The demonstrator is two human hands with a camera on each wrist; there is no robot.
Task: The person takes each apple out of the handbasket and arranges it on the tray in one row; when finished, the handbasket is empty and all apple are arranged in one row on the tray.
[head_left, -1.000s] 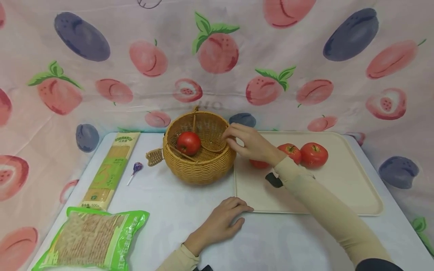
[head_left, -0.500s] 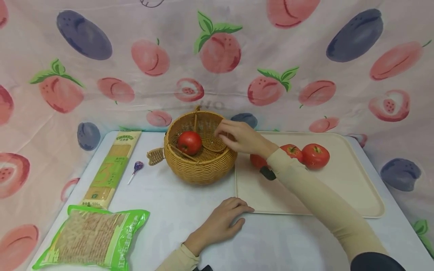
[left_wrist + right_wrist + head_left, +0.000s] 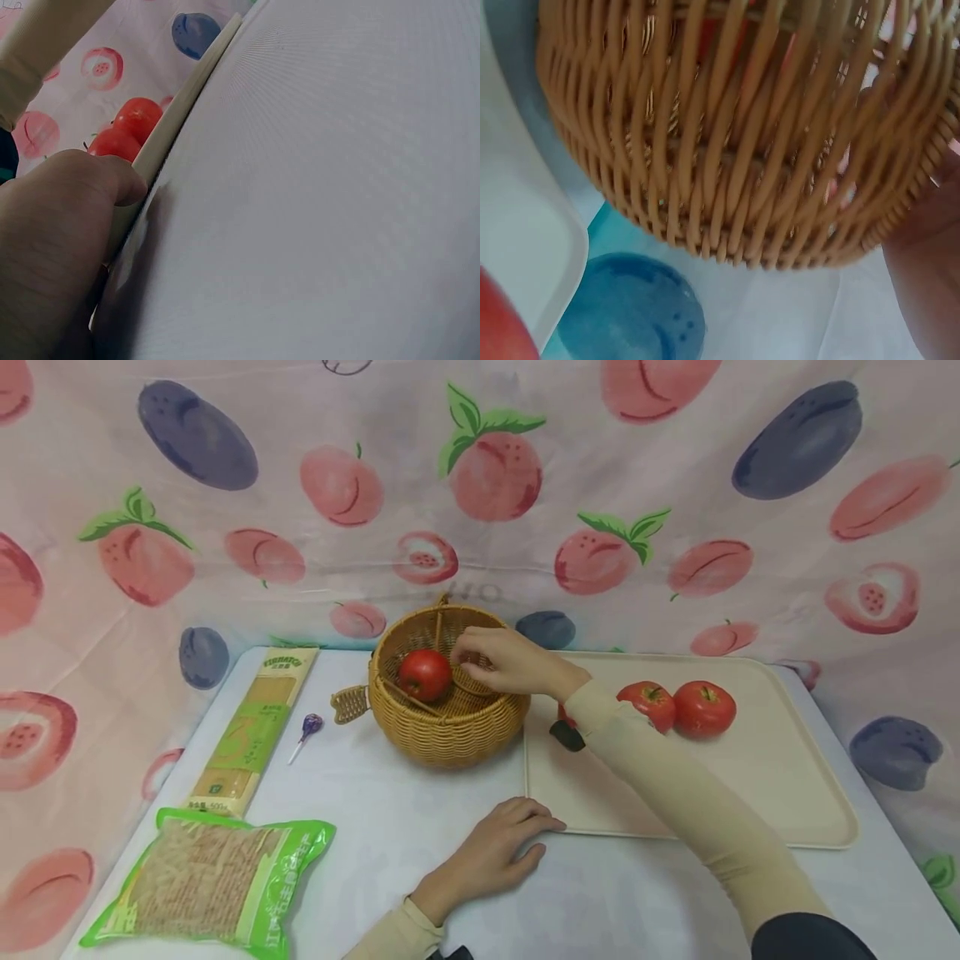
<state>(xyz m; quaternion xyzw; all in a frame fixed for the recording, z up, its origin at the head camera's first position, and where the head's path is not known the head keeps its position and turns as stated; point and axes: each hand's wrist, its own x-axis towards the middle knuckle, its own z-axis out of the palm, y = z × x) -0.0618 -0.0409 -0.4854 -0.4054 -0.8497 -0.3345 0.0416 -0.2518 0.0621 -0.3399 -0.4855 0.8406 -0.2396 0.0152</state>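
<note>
My right hand [image 3: 510, 660] reaches over the right side of a wicker basket [image 3: 450, 739], fingers loosely bent and nothing visible in them. A red apple [image 3: 425, 675] lies inside, just left of those fingertips. Seen from the right wrist, the woven wall of the basket [image 3: 742, 150] fills much of the view, with part of the hand [image 3: 930, 255] beyond its edge. My left hand [image 3: 495, 847] rests on the white table, fingertips at the near left corner of a beige tray [image 3: 772, 777]. In the left wrist view the thumb side of that hand [image 3: 60, 232] shows beside the tray's edge.
Two red apples [image 3: 705, 708] sit side by side on the tray; another is mostly hidden behind the right sleeve [image 3: 675, 785]. At left are a noodle packet [image 3: 251, 735], a lollipop [image 3: 309, 727] and a green-edged bag [image 3: 210, 877]. A fruit-print cloth hangs behind.
My right hand has moved left from the basket's right rim to over its inside, near the apple. The left hand stays put. The head view has shifted slightly.
</note>
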